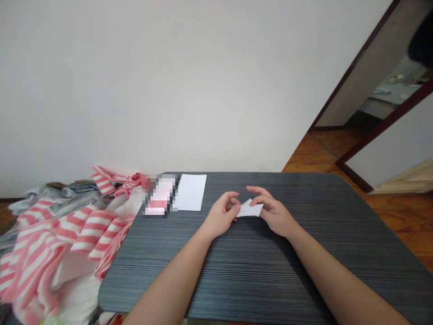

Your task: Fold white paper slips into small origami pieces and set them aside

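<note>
A small piece of folded white paper (249,209) is held between my two hands, a little above the dark table (237,271). My left hand (222,213) pinches its left edge between thumb and fingers. On the other side, my right hand (272,211) grips the paper with the thumb and some fingers, while its index finger stretches out over the back. A raised flap or point shows at the paper's far edge. The undersides of the paper and several fingertips are hidden.
A stack of white paper sheets (191,192) lies at the table's back left, beside a blurred-out phone-like object (160,195). Red-and-white striped cloth (91,230) is heaped left of the table. A white wall (203,90) stands behind; wooden floor (314,153) shows at right.
</note>
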Demonstrator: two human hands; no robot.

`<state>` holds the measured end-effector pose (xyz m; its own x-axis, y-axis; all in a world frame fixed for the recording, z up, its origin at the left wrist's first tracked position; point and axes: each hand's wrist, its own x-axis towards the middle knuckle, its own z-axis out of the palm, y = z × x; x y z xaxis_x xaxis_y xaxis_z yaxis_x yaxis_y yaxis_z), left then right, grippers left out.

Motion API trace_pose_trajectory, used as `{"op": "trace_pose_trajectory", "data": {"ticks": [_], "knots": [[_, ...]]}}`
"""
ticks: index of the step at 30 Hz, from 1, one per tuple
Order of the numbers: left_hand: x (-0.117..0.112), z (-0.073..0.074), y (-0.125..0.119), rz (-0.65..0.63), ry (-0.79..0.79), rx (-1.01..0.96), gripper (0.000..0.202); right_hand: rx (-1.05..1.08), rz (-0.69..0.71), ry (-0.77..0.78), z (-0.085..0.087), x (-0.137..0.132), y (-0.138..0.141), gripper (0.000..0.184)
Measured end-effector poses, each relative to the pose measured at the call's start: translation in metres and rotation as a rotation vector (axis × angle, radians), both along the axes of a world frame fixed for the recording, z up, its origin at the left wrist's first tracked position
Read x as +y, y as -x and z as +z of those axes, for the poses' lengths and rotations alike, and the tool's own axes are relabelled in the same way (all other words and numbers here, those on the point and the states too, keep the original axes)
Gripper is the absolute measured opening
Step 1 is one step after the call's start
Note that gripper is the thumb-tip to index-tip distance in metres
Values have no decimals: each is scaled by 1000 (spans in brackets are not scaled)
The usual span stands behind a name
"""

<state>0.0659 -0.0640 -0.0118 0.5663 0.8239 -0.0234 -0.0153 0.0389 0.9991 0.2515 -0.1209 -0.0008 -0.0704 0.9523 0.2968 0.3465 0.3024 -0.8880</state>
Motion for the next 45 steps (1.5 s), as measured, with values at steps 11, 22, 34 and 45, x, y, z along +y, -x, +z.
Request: {"op": "trace_pose_trajectory", "data": {"ticks": [11, 22, 34, 45], "knots": [[0, 11, 4, -121, -57, 7, 38, -45, -25, 177, -10, 0, 1, 23], [2, -1, 1, -40, -8, 17, 23, 177, -36, 276, -16, 2, 4, 37], [2, 3, 5, -24, -50, 132, 27, 1, -37, 260, -12, 0, 0, 19], [3, 4, 6, -32, -110, 177, 29, -46, -98, 255, -14, 1, -2, 23]]}}
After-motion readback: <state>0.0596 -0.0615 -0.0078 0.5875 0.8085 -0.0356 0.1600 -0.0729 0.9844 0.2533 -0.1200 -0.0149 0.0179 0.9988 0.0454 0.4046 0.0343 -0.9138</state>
